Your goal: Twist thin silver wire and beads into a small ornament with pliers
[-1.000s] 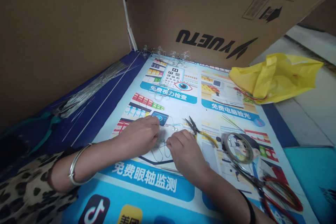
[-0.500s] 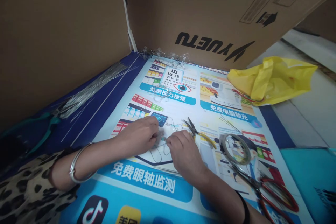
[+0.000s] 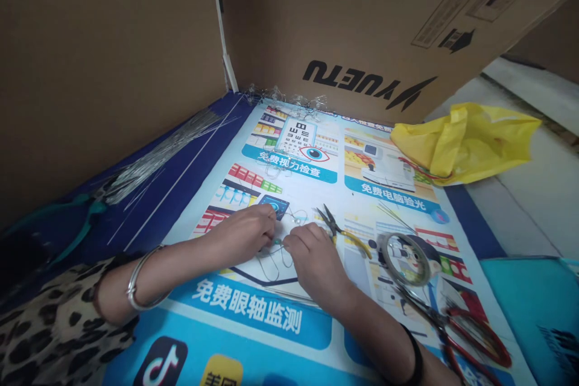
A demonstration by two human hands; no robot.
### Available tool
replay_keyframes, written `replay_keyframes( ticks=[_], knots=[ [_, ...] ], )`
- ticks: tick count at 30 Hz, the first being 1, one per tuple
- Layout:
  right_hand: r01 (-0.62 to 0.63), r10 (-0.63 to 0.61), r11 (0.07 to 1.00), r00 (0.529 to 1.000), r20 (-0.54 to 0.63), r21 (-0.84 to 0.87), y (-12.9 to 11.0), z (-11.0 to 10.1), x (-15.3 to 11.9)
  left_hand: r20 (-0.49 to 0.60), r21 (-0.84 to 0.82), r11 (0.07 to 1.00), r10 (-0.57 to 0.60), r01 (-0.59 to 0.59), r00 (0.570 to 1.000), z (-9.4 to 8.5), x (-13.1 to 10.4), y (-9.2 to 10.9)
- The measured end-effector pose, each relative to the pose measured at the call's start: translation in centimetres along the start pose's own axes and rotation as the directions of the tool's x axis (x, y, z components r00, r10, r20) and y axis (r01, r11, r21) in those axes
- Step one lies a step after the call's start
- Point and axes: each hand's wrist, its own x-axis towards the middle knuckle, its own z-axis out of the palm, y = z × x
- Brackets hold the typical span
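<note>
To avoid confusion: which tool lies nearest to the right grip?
The yellow-handled pliers, just beyond the right grip; the red-handled scissors and teal-handled tool lie farther off.

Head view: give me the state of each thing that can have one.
Left hand: fingers closed, at the wire piece
Right hand: fingers pinching the wire piece
Wire piece: bent into loops
Yellow-handled pliers: lying down, jaws open
Red-handled scissors: lying down, blades look closed
Tape roll: lying on its side
Wire bundle: loose, fanned out
Yellow bag: crumpled
</note>
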Motion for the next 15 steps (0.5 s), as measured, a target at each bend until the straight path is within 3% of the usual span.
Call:
replay_keyframes(
  ticks=[7,15],
  knots=[
    [0.012,-0.012,1.000,1.000,-0.022,-0.002,-0.01,-0.07,0.41,-0.066,-0.058,0.998,-0.037,0.034,0.997,-0.10,-0.69,-0.11],
    [0.007,-0.008,0.997,1.000,-0.011,-0.081,-0.22,-0.70,0.56,-0.068,-0.109,0.994,-0.020,0.012,0.997,-0.32,-0.63,-0.47]
  ],
)
